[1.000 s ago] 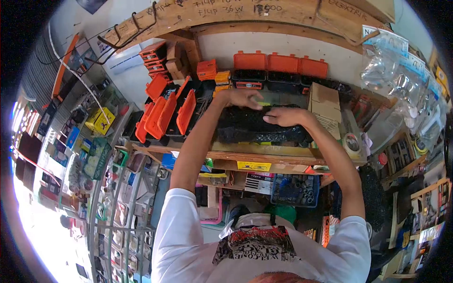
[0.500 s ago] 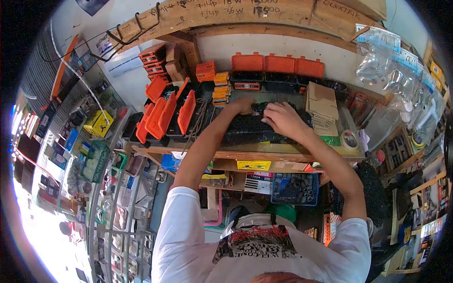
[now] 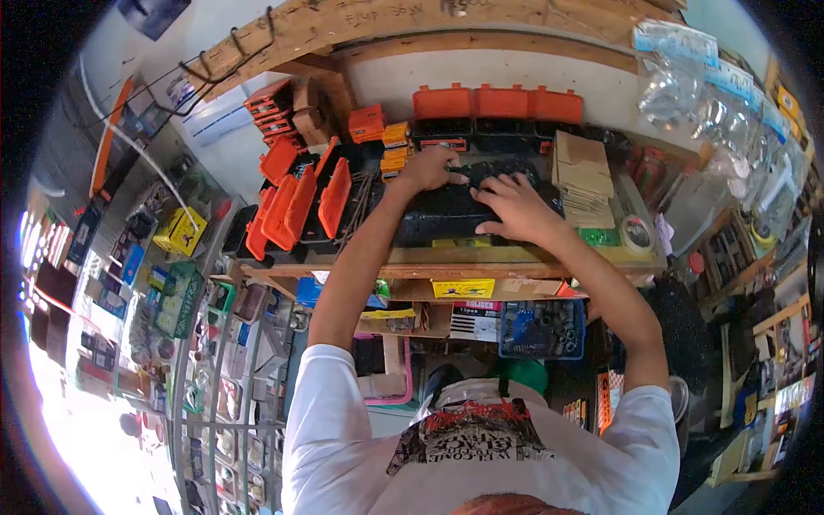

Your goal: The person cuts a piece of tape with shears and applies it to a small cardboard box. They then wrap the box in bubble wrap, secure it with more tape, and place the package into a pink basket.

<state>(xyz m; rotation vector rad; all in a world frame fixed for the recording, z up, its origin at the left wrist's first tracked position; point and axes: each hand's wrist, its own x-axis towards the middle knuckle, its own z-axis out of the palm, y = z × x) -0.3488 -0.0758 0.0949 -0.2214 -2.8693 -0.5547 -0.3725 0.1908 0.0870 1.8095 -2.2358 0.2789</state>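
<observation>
A dark parcel in shiny black plastic wrap [image 3: 433, 219] lies on the counter in front of me; its surface looks bumpy, like bubble wrap. My right hand [image 3: 515, 209] rests on its right half, fingers spread and pressing the wrap. At the upper left edge of the parcel is my left hand [image 3: 432, 167], thumb stretched to the right and apart from the fingers, touching the plastic. Both hands partly cover the parcel, and what the wrap encloses is hidden.
Black cases with raised orange lids [image 3: 287, 206] stand left of the parcel, small orange-yellow boxes [image 3: 395, 150] behind my left hand. Flattened cardboard [image 3: 581, 176] and a tape roll [image 3: 636, 232] sit to the right. The counter's wooden front edge [image 3: 515, 264] runs nearest me.
Both hands were close together, gathering the black plastic at the middle. Now they are farther apart, the right hand has spread out flat, and the wrap lies smoother under them.
</observation>
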